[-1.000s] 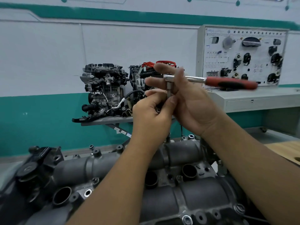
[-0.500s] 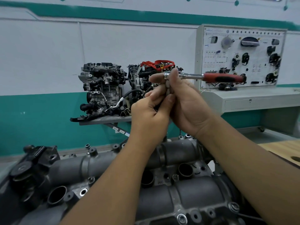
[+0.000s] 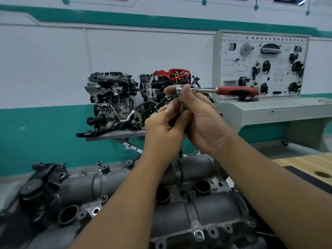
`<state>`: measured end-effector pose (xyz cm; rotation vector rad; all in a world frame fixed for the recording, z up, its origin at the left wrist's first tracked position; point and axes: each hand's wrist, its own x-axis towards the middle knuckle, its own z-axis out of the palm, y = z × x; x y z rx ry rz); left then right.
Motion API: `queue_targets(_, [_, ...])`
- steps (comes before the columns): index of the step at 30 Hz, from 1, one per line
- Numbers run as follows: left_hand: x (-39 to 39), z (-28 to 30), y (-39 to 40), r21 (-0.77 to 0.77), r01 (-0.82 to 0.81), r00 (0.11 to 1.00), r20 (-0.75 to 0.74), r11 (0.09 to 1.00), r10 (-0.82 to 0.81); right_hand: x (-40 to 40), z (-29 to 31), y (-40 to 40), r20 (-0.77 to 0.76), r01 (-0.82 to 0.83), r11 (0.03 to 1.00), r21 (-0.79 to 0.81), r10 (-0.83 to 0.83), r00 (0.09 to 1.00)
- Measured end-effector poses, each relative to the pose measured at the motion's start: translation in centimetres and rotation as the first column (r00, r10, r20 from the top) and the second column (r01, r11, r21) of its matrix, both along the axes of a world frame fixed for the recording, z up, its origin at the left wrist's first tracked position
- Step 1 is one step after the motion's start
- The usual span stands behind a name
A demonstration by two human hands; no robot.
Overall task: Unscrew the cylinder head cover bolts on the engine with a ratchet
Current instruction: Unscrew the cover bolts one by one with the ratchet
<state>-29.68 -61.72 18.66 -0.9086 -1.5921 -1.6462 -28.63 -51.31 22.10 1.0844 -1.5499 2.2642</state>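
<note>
Both hands are raised above the grey cylinder head cover (image 3: pixel 212 211), which fills the lower part of the head view with its bolts (image 3: pixel 199 234) along the edges. My right hand (image 3: pixel 203 121) grips the head end of a chrome ratchet (image 3: pixel 206 89); its red handle (image 3: pixel 237 90) points right. A socket (image 3: pixel 181 98) hangs down from the ratchet head. My left hand (image 3: pixel 165 130) pinches the lower end of that socket or something in it with curled fingers; what it holds is hidden.
Two display engines (image 3: pixel 111 99) sit on a grey shelf (image 3: pixel 115 135) against the wall behind. A grey training panel (image 3: pixel 262 65) on a cabinet stands at the right. A wooden bench top (image 3: pixel 305 164) with a hole lies at the right edge.
The ratchet and both hands have shifted slightly left and lower in view. The hands have closed in tighter around the socket.
</note>
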Motion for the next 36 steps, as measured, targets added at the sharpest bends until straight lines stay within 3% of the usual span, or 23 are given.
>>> queue_targets(4, [0.16, -0.02, -0.21, -0.017, -0.048, 0.998, -0.038, 0.999, 0.047, 0.16, 0.18, 0.0, 0.119, -0.04, 0.998, -0.041, 0.045, 0.992])
queue_targets(10, [0.22, -0.11, -0.29, -0.031, -0.08, 0.996, -0.043, 0.996, 0.078, 0.02, -0.21, 0.15, 0.036, -0.083, 0.992, -0.097, 0.087, 0.996])
queue_targets(14, [-0.12, -0.07, -0.32, -0.014, -0.005, 1.0, -0.023, 1.0, 0.004, 0.02, 0.28, 0.55, 0.162, -0.037, 0.999, -0.026, 0.041, 0.986])
queue_targets(18, [0.03, 0.06, -0.19, -0.053, 0.011, 0.999, -0.047, 0.999, -0.013, 0.37, 0.35, 0.65, 0.238, -0.085, 0.988, -0.125, 0.113, 0.965])
queue_targets(21, [0.16, 0.04, -0.38, -0.052, 0.0, 1.0, -0.007, 0.999, 0.0, 0.49, 0.21, 0.53, 0.13, -0.119, 0.985, -0.125, 0.135, 0.982])
queue_targets(24, [0.24, -0.03, -0.5, -0.08, -0.034, 0.998, -0.056, 0.996, 0.03, 0.49, 0.12, 0.65, 0.035, -0.141, 0.986, -0.089, 0.145, 0.989])
queue_targets(31, [0.39, 0.22, -0.54, -0.088, -0.019, 1.0, 0.013, 0.996, 0.02, 0.13, 0.11, 0.51, 0.06, -0.057, 0.998, -0.007, 0.057, 0.997])
queue_targets(36, [0.63, 0.12, -0.69, -0.101, -0.125, 0.99, -0.082, 0.987, 0.117, 0.3, 0.17, 0.78, 0.011, -0.044, 0.997, -0.067, 0.045, 0.999])
